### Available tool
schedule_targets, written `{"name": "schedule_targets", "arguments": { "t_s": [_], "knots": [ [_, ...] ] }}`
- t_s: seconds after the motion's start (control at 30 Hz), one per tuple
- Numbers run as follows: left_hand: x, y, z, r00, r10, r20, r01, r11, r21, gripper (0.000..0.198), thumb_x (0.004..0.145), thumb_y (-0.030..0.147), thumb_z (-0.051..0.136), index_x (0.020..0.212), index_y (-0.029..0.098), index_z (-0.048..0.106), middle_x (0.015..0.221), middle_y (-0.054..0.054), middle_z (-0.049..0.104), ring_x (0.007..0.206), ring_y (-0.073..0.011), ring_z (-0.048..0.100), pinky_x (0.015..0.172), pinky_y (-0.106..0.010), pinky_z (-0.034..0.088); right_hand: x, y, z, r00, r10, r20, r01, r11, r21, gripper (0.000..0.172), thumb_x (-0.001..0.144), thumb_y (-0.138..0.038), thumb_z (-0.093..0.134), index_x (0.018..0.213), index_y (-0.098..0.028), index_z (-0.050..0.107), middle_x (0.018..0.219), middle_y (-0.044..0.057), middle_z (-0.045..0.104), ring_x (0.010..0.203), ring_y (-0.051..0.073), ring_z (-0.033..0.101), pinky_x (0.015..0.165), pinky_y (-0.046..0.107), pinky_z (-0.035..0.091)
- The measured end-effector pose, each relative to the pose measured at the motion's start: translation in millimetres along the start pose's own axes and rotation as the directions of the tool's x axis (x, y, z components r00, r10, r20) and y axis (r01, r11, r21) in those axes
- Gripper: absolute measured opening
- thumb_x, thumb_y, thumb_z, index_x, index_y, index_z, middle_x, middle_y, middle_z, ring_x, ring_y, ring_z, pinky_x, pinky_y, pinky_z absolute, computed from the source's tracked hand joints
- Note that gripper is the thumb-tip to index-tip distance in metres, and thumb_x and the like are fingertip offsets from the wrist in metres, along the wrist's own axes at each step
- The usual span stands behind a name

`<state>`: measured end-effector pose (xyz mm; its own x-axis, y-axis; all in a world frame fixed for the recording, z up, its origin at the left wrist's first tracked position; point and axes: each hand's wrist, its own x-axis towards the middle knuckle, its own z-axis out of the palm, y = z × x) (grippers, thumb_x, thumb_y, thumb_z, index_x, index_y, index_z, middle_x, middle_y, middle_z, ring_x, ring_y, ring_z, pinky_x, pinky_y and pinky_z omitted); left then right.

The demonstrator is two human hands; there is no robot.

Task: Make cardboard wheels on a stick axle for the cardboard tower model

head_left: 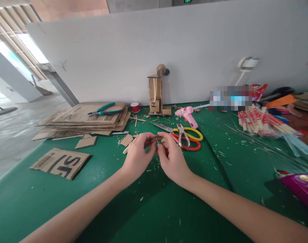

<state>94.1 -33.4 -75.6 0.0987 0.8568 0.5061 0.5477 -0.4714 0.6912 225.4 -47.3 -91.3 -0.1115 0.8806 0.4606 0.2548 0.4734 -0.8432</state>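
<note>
Cardboard pc. (157,138), sm.; L hand (139,153) & R hand (174,161) fingers pinch it; prob. light, bendable; best held by edges.

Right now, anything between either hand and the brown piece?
Nothing visible: left hand and right hand both have fingers on the brown piece. Pliers and scissors lie beyond the right hand, not between.

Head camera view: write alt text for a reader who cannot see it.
A person's left hand and right hand hold a small brown piece over a green table strewn with scraps. Scissors and a pink glue gun lie to the right, stacked cardboard to the left; a cardboard structure stands behind.
</note>
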Motion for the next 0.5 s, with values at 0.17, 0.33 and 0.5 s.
{"name": "schedule_targets", "arguments": {
  "t_s": [0.17,0.33,0.5],
  "knots": [
    [-0.3,-0.5,0.6,1.0,0.022,-0.009,-0.022,1.0,0.01,0.018,0.078,0.013,0.056,0.095,0.019,0.059,0.087,-0.003,0.069,0.079,-0.0166,0.068,0.073,-0.032,0.057,0.2,1.7,0.2,1.0,0.001,0.011,-0.002,0.999,0.039,0.029,0.091,-0.016,0.039,0.119,-0.02,0.041,0.068,-0.002,0.053,0.06,0.015,0.055,0.057,0.03,0.046],
    [-1.8,-0.4,0.9,0.998,0.056,0.013,-0.056,0.998,0.005,0.016,0.081,0.014,0.054,0.095,0.019,0.059,0.087,-0.003,0.07,0.079,-0.0165,0.069,0.072,-0.031,0.058,2.3,3.2,0.0,0.998,0.056,0.021,-0.058,0.992,0.115,0.026,0.091,-0.018,0.039,0.116,-0.021,0.044,0.067,-0.003,0.052,0.055,0.013,0.052,0.049,0.026,0.043],
    [-2.0,-3.3,1.1,0.996,0.083,0.023,-0.084,0.995,0.046,0.017,0.082,0.014,0.053,0.097,0.019,0.058,0.09,-0.004,0.07,0.08,-0.0171,0.068,0.072,-0.032,0.057,4.9,6.5,-1.0,0.996,0.054,0.065,-0.059,0.995,0.08,0.03,0.093,-0.022,0.036,0.121,-0.021,0.047,0.059,-0.006,0.045,0.041,0.01,0.043,0.039,0.024,0.038]
  ]
}}
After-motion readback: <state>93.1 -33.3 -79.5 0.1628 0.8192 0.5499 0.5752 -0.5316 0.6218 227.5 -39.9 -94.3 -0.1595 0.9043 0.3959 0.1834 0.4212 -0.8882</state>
